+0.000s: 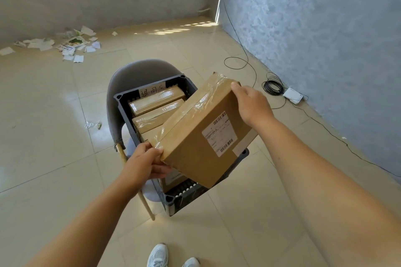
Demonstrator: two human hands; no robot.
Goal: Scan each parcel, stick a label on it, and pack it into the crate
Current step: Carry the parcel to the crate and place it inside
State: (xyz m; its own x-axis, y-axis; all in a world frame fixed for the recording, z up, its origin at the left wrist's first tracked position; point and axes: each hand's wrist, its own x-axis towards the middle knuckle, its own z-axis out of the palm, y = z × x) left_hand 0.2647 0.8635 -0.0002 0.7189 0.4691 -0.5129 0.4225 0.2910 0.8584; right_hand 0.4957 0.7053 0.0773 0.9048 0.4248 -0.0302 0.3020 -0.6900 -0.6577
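I hold a brown cardboard parcel (195, 136), tilted, just above the dark grey crate (121, 102). Clear tape runs along its top, and a white label (219, 134) with barcodes is stuck on its upper face. My left hand (147, 162) grips the near left corner from below. My right hand (251, 104) grips the far right edge. Inside the crate stand several taped brown parcels (156, 104) on edge, and a handwritten paper sign (152, 91) is fixed to the far wall. The held parcel hides the crate's right half.
The crate rests on a grey chair (138, 71) with wooden legs, on a tiled floor. Scraps of paper (69, 45) lie by the far wall. A black cable coil (273, 86) and a white device (293, 95) lie at the right wall. My white shoes (158, 256) show below.
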